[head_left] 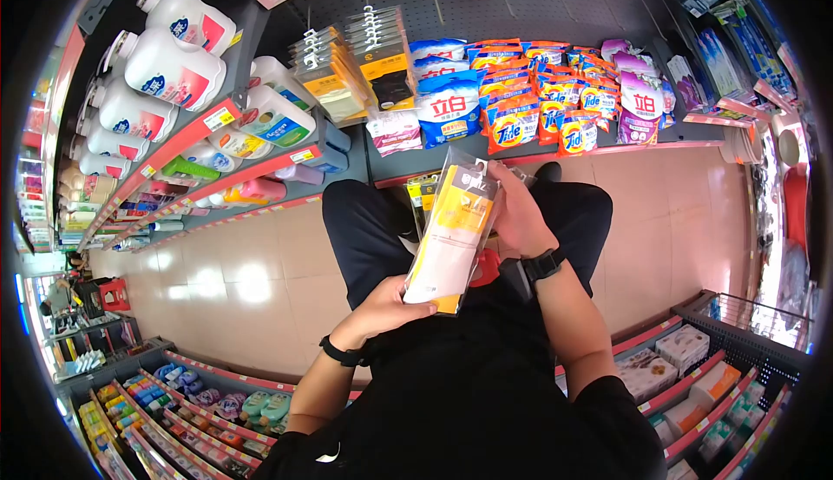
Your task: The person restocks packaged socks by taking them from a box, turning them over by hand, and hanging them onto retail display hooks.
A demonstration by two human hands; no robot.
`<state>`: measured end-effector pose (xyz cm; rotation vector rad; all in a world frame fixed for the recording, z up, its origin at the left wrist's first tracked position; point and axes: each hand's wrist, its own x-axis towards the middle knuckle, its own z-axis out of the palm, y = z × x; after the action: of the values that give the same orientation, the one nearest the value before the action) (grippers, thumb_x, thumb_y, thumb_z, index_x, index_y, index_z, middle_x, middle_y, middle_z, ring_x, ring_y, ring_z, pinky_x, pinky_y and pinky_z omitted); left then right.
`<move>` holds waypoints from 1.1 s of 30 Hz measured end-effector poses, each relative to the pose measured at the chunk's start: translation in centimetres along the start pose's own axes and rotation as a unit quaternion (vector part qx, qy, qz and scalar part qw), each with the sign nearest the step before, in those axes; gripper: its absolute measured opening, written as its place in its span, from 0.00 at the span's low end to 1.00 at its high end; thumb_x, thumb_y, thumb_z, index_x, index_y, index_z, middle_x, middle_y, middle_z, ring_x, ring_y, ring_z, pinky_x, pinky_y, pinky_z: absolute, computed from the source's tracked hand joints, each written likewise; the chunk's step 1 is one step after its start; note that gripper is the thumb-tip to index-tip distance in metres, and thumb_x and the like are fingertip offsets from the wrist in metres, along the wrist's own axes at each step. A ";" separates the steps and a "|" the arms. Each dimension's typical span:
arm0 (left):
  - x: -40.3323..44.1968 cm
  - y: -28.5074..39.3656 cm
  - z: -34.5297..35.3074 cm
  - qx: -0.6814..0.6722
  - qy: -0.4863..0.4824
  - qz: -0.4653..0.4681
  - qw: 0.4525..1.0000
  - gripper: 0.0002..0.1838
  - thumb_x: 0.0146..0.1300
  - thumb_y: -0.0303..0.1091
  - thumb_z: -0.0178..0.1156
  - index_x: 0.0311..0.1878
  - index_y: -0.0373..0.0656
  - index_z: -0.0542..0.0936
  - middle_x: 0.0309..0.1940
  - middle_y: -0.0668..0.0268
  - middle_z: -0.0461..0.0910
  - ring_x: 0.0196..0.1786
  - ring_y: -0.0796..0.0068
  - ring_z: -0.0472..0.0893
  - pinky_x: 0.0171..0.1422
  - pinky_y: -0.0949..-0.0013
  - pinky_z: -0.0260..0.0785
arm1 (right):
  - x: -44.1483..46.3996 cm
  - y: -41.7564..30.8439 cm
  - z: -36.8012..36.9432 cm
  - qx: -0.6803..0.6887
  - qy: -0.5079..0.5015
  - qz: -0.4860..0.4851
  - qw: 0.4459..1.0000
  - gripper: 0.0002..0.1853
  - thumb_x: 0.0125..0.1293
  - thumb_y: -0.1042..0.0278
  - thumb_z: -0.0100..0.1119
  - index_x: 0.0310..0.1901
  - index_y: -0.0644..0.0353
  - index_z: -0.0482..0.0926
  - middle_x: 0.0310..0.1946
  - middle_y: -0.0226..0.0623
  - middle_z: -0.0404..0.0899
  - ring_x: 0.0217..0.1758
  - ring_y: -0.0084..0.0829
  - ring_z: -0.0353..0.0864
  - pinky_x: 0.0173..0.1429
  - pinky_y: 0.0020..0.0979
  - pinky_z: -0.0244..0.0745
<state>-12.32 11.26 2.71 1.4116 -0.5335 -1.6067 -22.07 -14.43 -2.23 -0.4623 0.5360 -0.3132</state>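
Observation:
A flat packet (454,228) in clear plastic, with a yellow and white front, is tilted in front of my body. Its exact contents cannot be made out. My left hand (390,305) grips the lower left corner, thumb across the front. Near the top right edge, my right hand (521,211) is closed on the same packet. Behind it, between my knees, another yellow and black packet (422,192) shows in part. Similar yellow packets (328,76) hang from hooks on the shelf ahead, beside darker packets (382,59).
Ahead, the low shelf holds blue-and-white detergent bags (449,107), orange Tide bags (514,124) and a purple bag (640,107). Large white pump bottles (173,68) line the left shelf. Behind me are shelves with shoes (265,408) and boxes (683,347). The floor (252,280) is tiled.

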 end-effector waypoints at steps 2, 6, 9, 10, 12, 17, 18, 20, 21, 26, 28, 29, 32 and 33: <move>-0.3 0.1 0.1 -0.020 -0.007 0.016 1.000 0.17 0.66 0.24 0.67 0.57 0.35 0.80 0.50 0.69 0.85 0.51 0.83 0.80 0.59 0.74 0.73 | 0.5 -0.4 -0.7 -0.059 0.013 -0.014 0.998 0.10 0.76 0.62 0.56 0.50 0.58 0.79 0.46 0.32 0.84 0.51 0.26 0.84 0.59 0.32 0.78; -0.6 0.1 0.0 0.005 -0.006 0.008 1.000 0.15 0.67 0.26 0.68 0.56 0.35 0.82 0.48 0.70 0.86 0.49 0.84 0.81 0.58 0.75 0.73 | 0.7 -1.0 -1.2 -0.096 0.009 -0.035 0.995 0.08 0.74 0.64 0.58 0.47 0.59 0.80 0.44 0.31 0.84 0.50 0.25 0.83 0.58 0.31 0.78; -0.9 0.5 0.2 -0.009 0.003 0.007 1.000 0.15 0.67 0.28 0.69 0.55 0.35 0.84 0.45 0.71 0.86 0.47 0.85 0.81 0.57 0.76 0.73 | 0.9 -1.3 -1.3 -0.090 0.030 -0.055 0.994 0.06 0.73 0.68 0.59 0.46 0.60 0.80 0.43 0.31 0.84 0.49 0.25 0.83 0.57 0.29 0.77; -1.0 0.5 0.0 -0.006 -0.003 -0.001 1.000 0.15 0.67 0.28 0.69 0.56 0.35 0.84 0.45 0.72 0.86 0.47 0.86 0.81 0.56 0.76 0.73 | 0.7 -1.7 -0.7 -0.083 0.038 -0.052 0.994 0.06 0.73 0.69 0.59 0.46 0.60 0.80 0.43 0.31 0.84 0.48 0.25 0.83 0.57 0.29 0.77; -1.0 0.2 -0.3 -0.003 -0.010 -0.009 1.000 0.16 0.67 0.29 0.70 0.56 0.35 0.84 0.45 0.72 0.86 0.47 0.86 0.80 0.56 0.76 0.73 | 0.8 -1.8 -0.4 -0.076 0.046 -0.049 0.995 0.05 0.73 0.70 0.59 0.46 0.60 0.80 0.43 0.31 0.84 0.48 0.24 0.83 0.57 0.29 0.77; -0.7 -0.9 -0.9 0.015 0.013 0.040 0.999 0.17 0.69 0.29 0.68 0.59 0.36 0.82 0.48 0.70 0.85 0.48 0.87 0.79 0.57 0.76 0.72 | 0.9 -1.3 0.3 -0.067 0.054 -0.062 0.994 0.05 0.75 0.70 0.58 0.47 0.60 0.80 0.44 0.31 0.84 0.48 0.23 0.83 0.54 0.26 0.78; -0.5 -1.1 -1.0 0.013 0.021 0.044 0.999 0.17 0.69 0.29 0.68 0.59 0.36 0.82 0.48 0.70 0.85 0.48 0.87 0.79 0.57 0.76 0.72 | 0.8 -1.3 0.5 -0.070 0.046 -0.057 0.995 0.05 0.75 0.70 0.58 0.47 0.60 0.80 0.44 0.31 0.84 0.48 0.23 0.83 0.54 0.26 0.78; -0.1 -1.0 -1.3 0.007 -0.001 0.045 0.999 0.17 0.70 0.28 0.66 0.60 0.36 0.80 0.49 0.70 0.84 0.50 0.86 0.78 0.58 0.76 0.72 | 0.8 -1.2 0.8 -0.096 0.027 -0.065 0.993 0.07 0.76 0.69 0.58 0.49 0.60 0.80 0.45 0.31 0.84 0.49 0.22 0.83 0.53 0.25 0.79; 0.0 -0.9 -1.3 0.004 0.013 0.050 0.999 0.17 0.70 0.28 0.66 0.60 0.36 0.80 0.49 0.70 0.84 0.50 0.86 0.78 0.58 0.76 0.72 | 1.0 -0.9 1.2 -0.100 0.014 -0.058 0.993 0.07 0.76 0.69 0.58 0.49 0.60 0.80 0.45 0.31 0.84 0.49 0.22 0.83 0.53 0.25 0.79; 0.1 -0.6 -1.2 -0.040 0.032 0.079 0.996 0.17 0.71 0.28 0.65 0.61 0.36 0.80 0.49 0.71 0.84 0.51 0.84 0.79 0.58 0.75 0.72 | 0.9 -0.3 3.9 -0.076 0.026 -0.037 0.996 0.11 0.77 0.66 0.57 0.54 0.61 0.78 0.49 0.32 0.84 0.54 0.24 0.83 0.58 0.28 0.79; 0.1 -0.6 -1.4 -0.086 0.045 0.082 0.992 0.17 0.71 0.28 0.65 0.61 0.36 0.80 0.49 0.71 0.84 0.50 0.85 0.79 0.58 0.75 0.72 | 0.7 0.4 4.0 -0.082 -0.033 -0.013 0.996 0.15 0.76 0.67 0.58 0.60 0.61 0.76 0.54 0.33 0.83 0.57 0.26 0.83 0.61 0.31 0.79; 0.2 -0.6 -1.6 -0.089 0.073 0.085 0.990 0.17 0.70 0.27 0.65 0.60 0.38 0.80 0.47 0.72 0.84 0.47 0.86 0.78 0.54 0.76 0.72 | 0.4 0.7 4.3 -0.089 -0.039 -0.009 0.995 0.15 0.76 0.67 0.58 0.60 0.61 0.76 0.54 0.33 0.83 0.57 0.26 0.83 0.61 0.31 0.79; 0.4 -0.1 -2.2 -0.104 0.129 0.109 0.980 0.16 0.70 0.28 0.66 0.59 0.40 0.81 0.44 0.73 0.83 0.43 0.87 0.78 0.49 0.77 0.72 | 0.4 2.2 5.5 -0.235 -0.060 0.089 0.966 0.20 0.74 0.70 0.59 0.65 0.61 0.74 0.58 0.33 0.82 0.59 0.27 0.81 0.62 0.29 0.76; 0.4 0.1 -2.3 -0.112 0.153 0.122 0.974 0.15 0.69 0.28 0.66 0.58 0.40 0.82 0.42 0.74 0.83 0.42 0.87 0.79 0.48 0.77 0.72 | 0.8 2.7 5.8 -0.241 -0.063 0.091 0.964 0.20 0.74 0.70 0.59 0.65 0.61 0.74 0.58 0.33 0.82 0.59 0.27 0.81 0.62 0.29 0.76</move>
<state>-10.07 11.40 1.96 1.3325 -0.3179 -1.1869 -17.77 -10.49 0.56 -0.8910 0.5245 0.0303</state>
